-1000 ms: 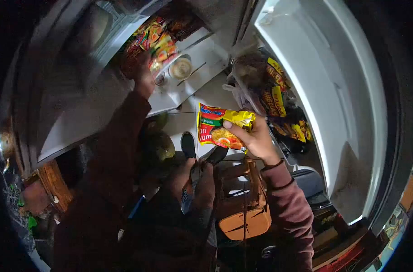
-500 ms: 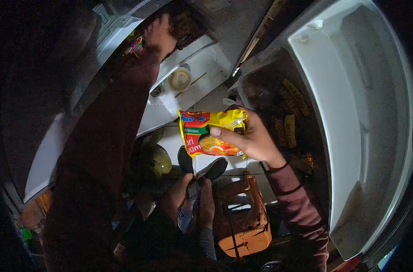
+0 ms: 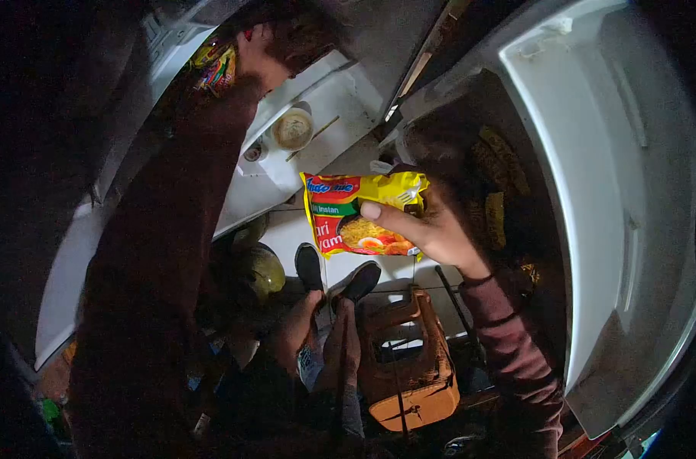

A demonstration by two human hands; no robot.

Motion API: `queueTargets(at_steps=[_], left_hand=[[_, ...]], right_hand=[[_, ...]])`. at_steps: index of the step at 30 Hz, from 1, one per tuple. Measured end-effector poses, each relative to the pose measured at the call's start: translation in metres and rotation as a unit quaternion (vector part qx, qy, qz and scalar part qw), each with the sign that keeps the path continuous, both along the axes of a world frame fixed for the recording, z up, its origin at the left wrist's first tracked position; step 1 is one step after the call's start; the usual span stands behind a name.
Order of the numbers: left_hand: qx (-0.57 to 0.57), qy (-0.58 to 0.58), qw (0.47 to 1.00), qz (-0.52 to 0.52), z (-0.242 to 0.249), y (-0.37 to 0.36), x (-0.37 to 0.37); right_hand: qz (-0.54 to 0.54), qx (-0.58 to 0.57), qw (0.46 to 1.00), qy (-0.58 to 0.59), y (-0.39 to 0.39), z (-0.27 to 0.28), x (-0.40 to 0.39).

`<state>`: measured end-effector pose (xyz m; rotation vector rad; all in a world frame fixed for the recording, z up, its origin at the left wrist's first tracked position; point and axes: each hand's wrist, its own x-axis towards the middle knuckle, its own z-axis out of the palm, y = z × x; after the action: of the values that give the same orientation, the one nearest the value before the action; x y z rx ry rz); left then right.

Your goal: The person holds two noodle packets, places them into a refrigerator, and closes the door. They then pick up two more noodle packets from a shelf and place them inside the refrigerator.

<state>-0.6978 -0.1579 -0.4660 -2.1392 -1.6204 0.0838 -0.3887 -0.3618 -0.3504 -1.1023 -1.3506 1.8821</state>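
My right hand (image 3: 421,233) grips a yellow and red instant noodle packet (image 3: 367,216), its thumb pressed across the printed front. The packet is held up in the middle of the view, over the tiled floor. At the upper left, my left hand (image 3: 264,61) reaches into a dark space beside several colourful packets (image 3: 216,67). Shadow and the view's edge hide most of that hand's fingers.
A white ledge (image 3: 352,92) below the left hand carries a pale tub (image 3: 293,130) and a thin stick. Large white panel (image 3: 585,191) with a raised rim curves along the right. Yellow packets (image 3: 495,222) lie in shadow beside it. An orange stool (image 3: 417,405) stands by my feet, near a round greenish object (image 3: 260,271).
My left hand has shifted slightly up and left, deeper into shadow. The noodle packet has risen a little and moved slightly right, still in my right hand. The view has shifted slightly.
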Motion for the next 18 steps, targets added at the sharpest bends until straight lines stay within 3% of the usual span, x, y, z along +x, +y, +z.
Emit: queueTargets(at_steps=[1, 2, 4, 13, 18], left_hand=[[0.062, -0.03, 0.996, -0.055, 0.003, -0.002, -0.004], [0.064, -0.028, 0.996, -0.053, 0.008, 0.001, -0.008], [0.009, -0.172, 0.985, -0.031, 0.021, 0.005, -0.014], [0.11, -0.304, 0.944, -0.071, 0.004, 0.007, -0.008], [0.192, -0.379, 0.9, -0.095, 0.025, -0.005, 0.012]], right_hand=[[-0.005, -0.004, 1.0, 0.007, 0.0, 0.003, 0.0], [-0.009, -0.007, 1.0, 0.015, 0.0, 0.005, -0.001], [0.001, 0.0, 1.0, 0.004, 0.0, 0.006, 0.0], [0.003, 0.003, 1.0, -0.011, 0.002, -0.005, -0.001], [-0.005, 0.019, 1.0, -0.009, 0.002, -0.003, 0.0]])
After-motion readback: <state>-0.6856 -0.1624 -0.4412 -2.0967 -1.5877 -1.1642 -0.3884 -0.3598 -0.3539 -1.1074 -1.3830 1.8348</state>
